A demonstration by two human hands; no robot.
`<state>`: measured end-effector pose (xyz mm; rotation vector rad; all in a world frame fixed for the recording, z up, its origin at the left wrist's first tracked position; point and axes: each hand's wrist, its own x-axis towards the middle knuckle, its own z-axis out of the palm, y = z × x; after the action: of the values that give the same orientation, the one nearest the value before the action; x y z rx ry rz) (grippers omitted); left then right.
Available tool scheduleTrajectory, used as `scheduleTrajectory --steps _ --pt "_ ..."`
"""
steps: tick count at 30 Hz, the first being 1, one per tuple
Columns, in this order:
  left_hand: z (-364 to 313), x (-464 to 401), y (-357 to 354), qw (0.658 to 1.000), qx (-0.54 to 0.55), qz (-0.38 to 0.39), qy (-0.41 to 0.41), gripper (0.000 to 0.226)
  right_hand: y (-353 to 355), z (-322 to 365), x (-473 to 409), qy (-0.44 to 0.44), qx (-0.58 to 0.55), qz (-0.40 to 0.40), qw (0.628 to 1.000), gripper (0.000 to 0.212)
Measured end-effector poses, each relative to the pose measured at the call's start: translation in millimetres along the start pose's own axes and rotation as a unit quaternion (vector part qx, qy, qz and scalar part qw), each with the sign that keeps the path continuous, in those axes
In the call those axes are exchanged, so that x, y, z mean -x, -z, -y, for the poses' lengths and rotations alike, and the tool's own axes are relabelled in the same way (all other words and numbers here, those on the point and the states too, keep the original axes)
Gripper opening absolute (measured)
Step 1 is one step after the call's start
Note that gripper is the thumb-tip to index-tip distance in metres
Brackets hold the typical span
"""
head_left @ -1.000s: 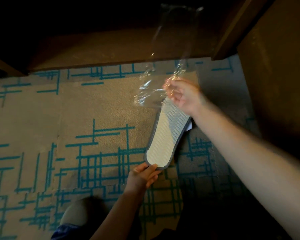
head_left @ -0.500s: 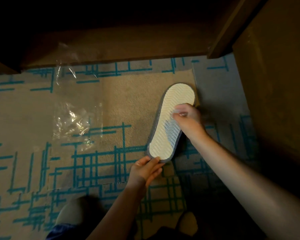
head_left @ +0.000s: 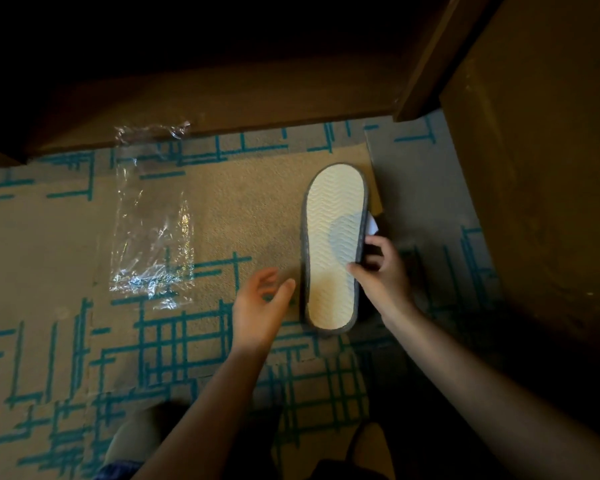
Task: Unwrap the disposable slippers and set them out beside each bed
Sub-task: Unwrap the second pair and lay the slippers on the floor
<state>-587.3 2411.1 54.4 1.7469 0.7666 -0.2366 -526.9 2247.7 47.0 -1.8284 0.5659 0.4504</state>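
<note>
The slippers (head_left: 331,251) show a pale ribbed sole with a grey rim, facing up over the patterned carpet. My right hand (head_left: 383,271) grips their right edge near the middle, thumb on the sole. A white bit of paper (head_left: 373,226) sticks out from under that edge. My left hand (head_left: 262,306) hovers just left of the heel with fingers spread, apart from the slippers. The clear plastic wrapper (head_left: 153,220) lies flat on the carpet to the left.
The carpet (head_left: 66,271) is tan with teal line patterns. A dark wooden bed frame (head_left: 222,102) runs along the top, and a brown panel (head_left: 541,168) rises on the right. My knee (head_left: 132,441) shows at the bottom left.
The wrapper came off the slippers and dropped to the carpet on the left. My left hand let go of the heel and moved left. My right hand shifted to the slippers' right edge.
</note>
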Motion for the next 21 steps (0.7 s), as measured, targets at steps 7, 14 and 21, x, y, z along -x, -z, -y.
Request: scheduleTrajectory --steps 7,14,21 --pt "-20.2 -2.1 -34.4 0.974 -0.182 0.100 -0.093 0.069 -12.2 12.9 11.7 0.076 -0.039 0.027 0.996 0.031" --pt "-17.5 -3.8 -27.5 0.982 -0.136 0.122 -0.052 0.062 -10.9 9.8 10.0 0.067 -0.033 0.056 0.996 0.040" --pt "-6.1 -6.8 3.0 0.964 0.194 0.129 0.130 0.028 18.7 14.9 -2.6 0.072 -0.016 -0.026 0.997 0.038"
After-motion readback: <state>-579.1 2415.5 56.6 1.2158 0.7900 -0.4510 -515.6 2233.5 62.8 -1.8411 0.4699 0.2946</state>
